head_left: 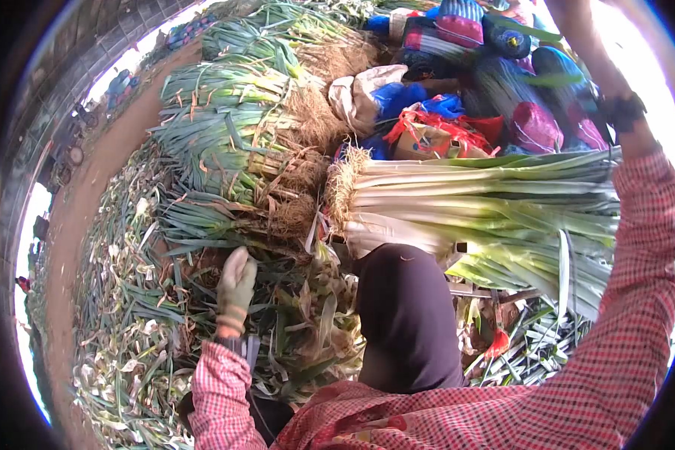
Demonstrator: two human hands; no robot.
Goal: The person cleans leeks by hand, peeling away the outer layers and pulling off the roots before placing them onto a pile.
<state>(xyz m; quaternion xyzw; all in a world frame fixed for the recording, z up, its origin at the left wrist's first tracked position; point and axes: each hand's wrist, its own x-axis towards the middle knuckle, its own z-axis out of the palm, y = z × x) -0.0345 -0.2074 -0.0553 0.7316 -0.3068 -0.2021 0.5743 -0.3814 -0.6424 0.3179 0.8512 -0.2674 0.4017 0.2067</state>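
Note:
My left hand (pixel 236 283), in a pale glove, hovers over loose leek leaves near the pile of untrimmed leeks (pixel 232 157). Its fingers look loosely extended, and no object shows in it. My right arm reaches up past the top right edge; only the part of my right hand (pixel 577 34) nearest the wrist shows, its fingers out of the frame. In front of me lies a bundle of cleaned leeks (pixel 457 187), white stems and roots to the left, green leaves to the right under my right arm. My dark-clothed knee (pixel 409 322) is against its near side.
Behind the bundle are a cardboard box with red plastic strips (pixel 431 139), blue plastic (pixel 401 97), a pale sack (pixel 367 94) and several rolled striped net bags (pixel 532 124). Discarded leaves (pixel 127 300) cover the ground at left, beside a dirt path (pixel 82 232). Cut green leaves (pixel 532 341) lie at right.

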